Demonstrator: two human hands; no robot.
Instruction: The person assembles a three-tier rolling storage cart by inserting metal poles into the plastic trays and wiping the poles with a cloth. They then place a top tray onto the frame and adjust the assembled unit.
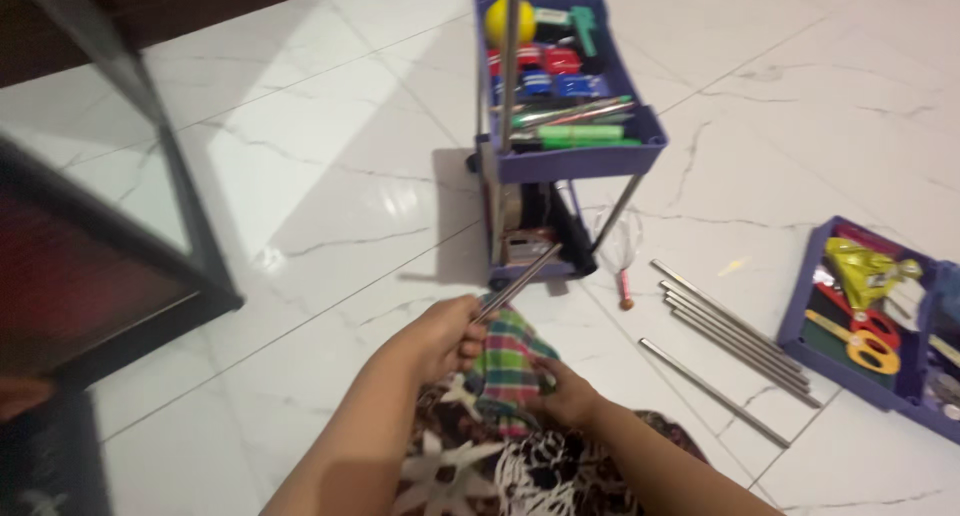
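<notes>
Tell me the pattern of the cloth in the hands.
The cloth is plaid: green, red, yellow and blue checks, seen in the head view.

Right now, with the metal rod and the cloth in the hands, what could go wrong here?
1. The left hand holds the metal rod, whose far end points at the purple cart; a push might knock the cart.
2. Loose rods lie on the shiny tiled floor; they could roll or trip someone.
3. The checked cloth, gripped by the right hand, might slip along the smooth rod.
</notes>
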